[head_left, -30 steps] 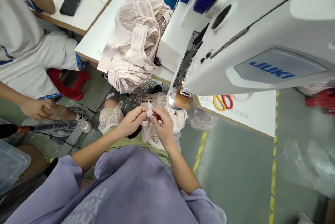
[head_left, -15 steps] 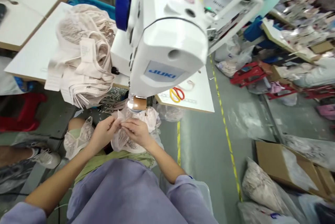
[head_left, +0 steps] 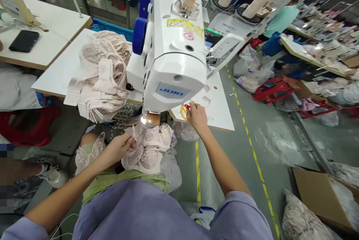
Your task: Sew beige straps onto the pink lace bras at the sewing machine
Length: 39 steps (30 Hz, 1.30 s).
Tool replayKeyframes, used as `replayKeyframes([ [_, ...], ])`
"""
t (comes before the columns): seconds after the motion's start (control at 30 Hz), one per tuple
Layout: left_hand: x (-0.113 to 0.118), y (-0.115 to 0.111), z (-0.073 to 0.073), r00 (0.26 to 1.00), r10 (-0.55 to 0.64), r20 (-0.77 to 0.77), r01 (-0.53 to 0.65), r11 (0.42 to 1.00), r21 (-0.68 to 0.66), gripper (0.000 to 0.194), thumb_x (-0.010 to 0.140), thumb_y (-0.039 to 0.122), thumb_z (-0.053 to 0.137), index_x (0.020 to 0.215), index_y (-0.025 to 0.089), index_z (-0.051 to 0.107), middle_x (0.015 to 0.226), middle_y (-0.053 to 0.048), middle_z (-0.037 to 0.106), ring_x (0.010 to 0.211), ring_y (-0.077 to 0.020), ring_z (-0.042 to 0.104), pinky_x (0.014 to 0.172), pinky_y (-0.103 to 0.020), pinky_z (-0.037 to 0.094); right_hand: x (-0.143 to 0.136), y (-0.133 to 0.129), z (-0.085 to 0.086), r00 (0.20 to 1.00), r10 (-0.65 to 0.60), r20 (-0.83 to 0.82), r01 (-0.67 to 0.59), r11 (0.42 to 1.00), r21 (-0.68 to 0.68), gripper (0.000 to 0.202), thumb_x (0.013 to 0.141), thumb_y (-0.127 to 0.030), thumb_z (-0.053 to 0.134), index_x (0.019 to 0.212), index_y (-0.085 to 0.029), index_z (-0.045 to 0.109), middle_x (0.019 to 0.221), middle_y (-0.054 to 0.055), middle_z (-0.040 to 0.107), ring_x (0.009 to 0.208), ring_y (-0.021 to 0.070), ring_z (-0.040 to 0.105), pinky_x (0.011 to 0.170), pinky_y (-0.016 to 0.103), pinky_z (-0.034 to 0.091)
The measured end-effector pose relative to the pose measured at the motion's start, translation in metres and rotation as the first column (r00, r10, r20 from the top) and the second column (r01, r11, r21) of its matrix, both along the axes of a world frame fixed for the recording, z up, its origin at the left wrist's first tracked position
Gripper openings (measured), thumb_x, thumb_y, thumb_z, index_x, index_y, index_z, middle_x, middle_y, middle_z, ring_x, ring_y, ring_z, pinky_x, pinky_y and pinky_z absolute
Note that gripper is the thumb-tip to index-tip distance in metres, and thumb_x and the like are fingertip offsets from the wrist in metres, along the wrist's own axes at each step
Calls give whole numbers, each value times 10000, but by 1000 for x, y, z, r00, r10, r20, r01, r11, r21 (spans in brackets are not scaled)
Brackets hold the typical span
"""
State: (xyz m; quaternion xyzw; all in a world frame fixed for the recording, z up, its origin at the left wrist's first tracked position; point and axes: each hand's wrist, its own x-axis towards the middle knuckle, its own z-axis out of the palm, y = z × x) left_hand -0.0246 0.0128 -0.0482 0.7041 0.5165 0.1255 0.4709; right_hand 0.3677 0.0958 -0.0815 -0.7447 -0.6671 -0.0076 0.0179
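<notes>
My left hand (head_left: pixel 120 147) is closed on the edge of a pale pink lace bra (head_left: pixel 150 157), which lies over my lap below the machine's needle area. On the right, my right hand (head_left: pixel 198 117) has its fingers curled at the red and yellow scissors (head_left: pixel 183 112) on the table edge. My fingers cover part of the handles. The white sewing machine (head_left: pixel 179 69) stands between and beyond my hands. Another piece of lace (head_left: pixel 89 154) hangs over my knee at the left.
A stack of beige bras (head_left: pixel 103 82) rests on the machine table (head_left: pixel 56 79), left of the machine head. A black phone (head_left: pixel 24 41) lies on the neighbouring table. Red stools (head_left: pixel 30 129), plastic bags (head_left: pixel 252 64) and a cardboard box (head_left: pixel 322 195) stand around on the floor.
My right hand has left the lace beside my left hand and moved right to the scissors. The left hand stays on the bra. The camera view has tilted up.
</notes>
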Motion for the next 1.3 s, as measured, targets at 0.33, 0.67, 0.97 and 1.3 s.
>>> replayKeyframes([
  [0.33,1,-9,9,900,197,389,-66,943,-325,380,984,466,463,856,155,641,857,-52,667,719,-137,552,681,-261,443,-4,-58,3,962,-31,-272,35,999,7,406,931,-409,529,1254,-168,571,1081,144,653,904,256,625,702,333,467],
  [0.67,1,-11,6,675,473,566,-108,822,-558,334,933,444,605,827,130,652,800,-36,638,650,-92,496,627,-224,412,-134,-196,21,669,358,-652,-396,913,95,448,817,-305,681,1230,-212,533,1132,112,628,871,211,627,687,340,557],
  [0.97,3,-10,17,862,265,433,-86,917,-390,237,942,302,474,828,153,618,834,-36,656,693,-122,551,679,-257,456,-160,-157,21,714,427,-555,-442,890,116,361,926,-330,602,1259,-211,530,1207,126,653,1039,260,651,830,406,562],
  [1.3,-2,-5,14,891,255,375,-174,956,-237,353,977,444,452,744,183,501,687,22,497,587,-102,423,547,-226,357,-137,-172,13,604,263,-752,-305,948,87,358,847,-264,632,1197,-252,553,961,44,618,660,155,569,593,301,510],
])
